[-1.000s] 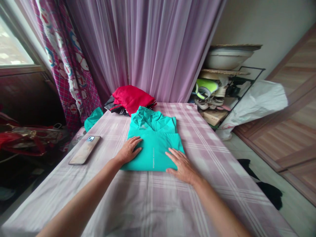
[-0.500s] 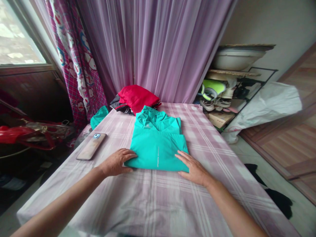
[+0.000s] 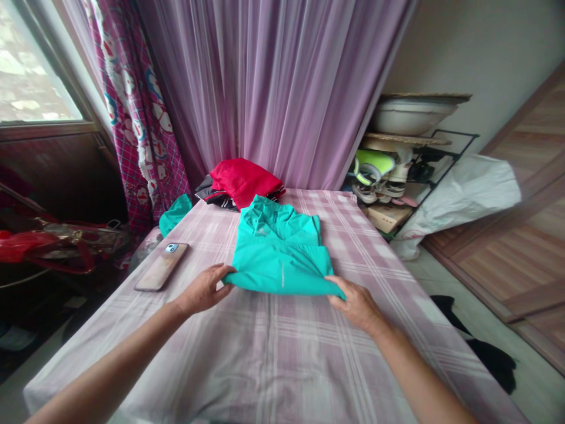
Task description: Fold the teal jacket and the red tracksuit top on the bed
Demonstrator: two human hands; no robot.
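A folded teal shirt (image 3: 280,253) lies in the middle of a table covered with a pink plaid cloth (image 3: 273,353). My left hand (image 3: 203,290) pinches the shirt's near left corner. My right hand (image 3: 358,303) pinches its near right corner. The near edge of the shirt is lifted a little off the cloth between the two hands. Its collar end points away from me.
A phone (image 3: 161,266) lies face down left of the shirt. A pile of red and dark clothes (image 3: 242,181) sits at the table's far edge by the purple curtain. A shoe rack (image 3: 397,171) and a white bag (image 3: 463,194) stand to the right.
Both hands slid from lying flat on the shirt to its near corners and closed on them. The near edge has risen off the cloth.
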